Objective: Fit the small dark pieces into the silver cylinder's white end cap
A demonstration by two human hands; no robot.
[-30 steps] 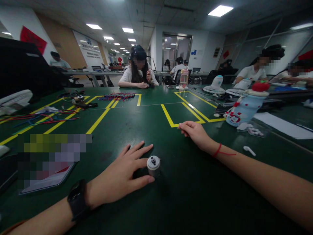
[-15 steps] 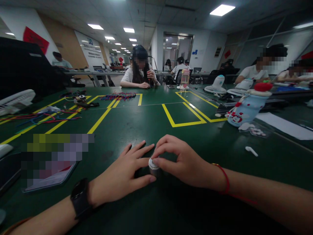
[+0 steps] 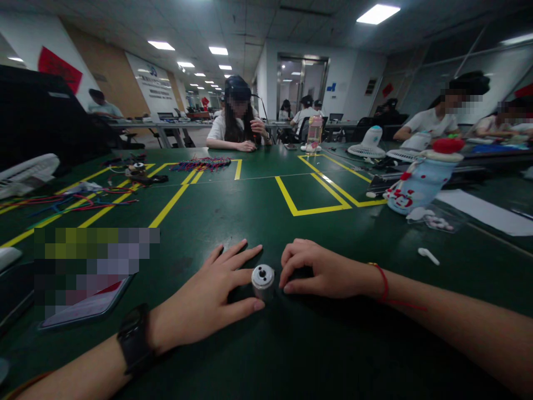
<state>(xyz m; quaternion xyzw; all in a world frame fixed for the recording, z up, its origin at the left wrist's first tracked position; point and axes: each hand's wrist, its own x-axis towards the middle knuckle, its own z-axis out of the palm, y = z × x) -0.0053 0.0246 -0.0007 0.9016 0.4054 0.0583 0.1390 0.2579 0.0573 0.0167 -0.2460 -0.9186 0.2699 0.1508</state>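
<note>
A small silver cylinder that looks like a motor (image 3: 262,282) stands upright on the green table, a dark centre hole and smaller holes showing in its top face. My left hand (image 3: 220,291) lies flat with fingers spread; its forefinger and thumb are against the cylinder's left side without closing round it. To the right, a small gap away, my right hand (image 3: 314,269) rests on the table with bent fingers, thumb and fingertips drawn together. Whether anything small is between those fingertips is hidden.
A phone (image 3: 91,308) lies at left, near coloured wires (image 3: 83,203). On the right are a blue bottle (image 3: 422,183), a small bag (image 3: 437,219), a white earbud (image 3: 428,256) and paper (image 3: 487,211). Yellow tape (image 3: 320,211) marks the table. A person (image 3: 237,119) sits opposite.
My right hand has come off the top of the silver cylinder and moved right and down to the table, uncovering the top face. My left hand has stayed in place.
</note>
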